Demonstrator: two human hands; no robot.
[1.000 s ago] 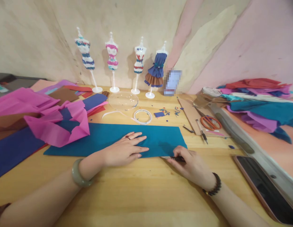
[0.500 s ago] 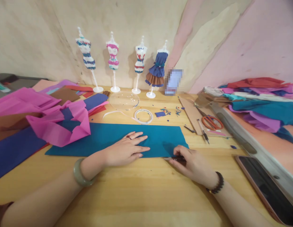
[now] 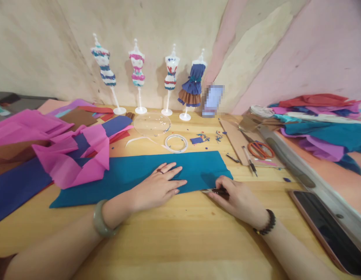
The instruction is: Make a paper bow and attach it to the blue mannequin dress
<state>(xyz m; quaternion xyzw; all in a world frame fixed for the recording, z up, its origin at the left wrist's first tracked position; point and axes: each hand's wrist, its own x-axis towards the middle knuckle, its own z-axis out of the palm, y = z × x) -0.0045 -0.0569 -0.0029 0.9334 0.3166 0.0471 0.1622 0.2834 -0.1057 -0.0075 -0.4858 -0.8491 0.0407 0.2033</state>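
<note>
A folded teal fabric strip (image 3: 197, 167) lies across the wooden table in front of me. My left hand (image 3: 159, 184) rests flat on its middle, fingers spread, palm down. At the strip's right near edge, my right hand (image 3: 234, 198) is closed around a small black-handled tool (image 3: 220, 191). The tool's pointed metal tip faces left and lies low beside the fabric edge; most of the handle is hidden by my fingers. Crumpled pink fabric (image 3: 93, 171) covers part of the strip's left end.
Several small dress forms (image 3: 138, 74) stand at the back by a propped phone (image 3: 213, 100). Behind the strip lies a ribbon roll (image 3: 176, 143). Orange-handled scissors (image 3: 261, 150) and a pen (image 3: 250, 162) sit on cardboard at right, near a dark phone (image 3: 326, 229). Fabrics are piled at both sides.
The teal strip has turned slightly under my left hand: its left end has swung toward me and its right end away. The right hand stays nearly in place, still holding the tool.
</note>
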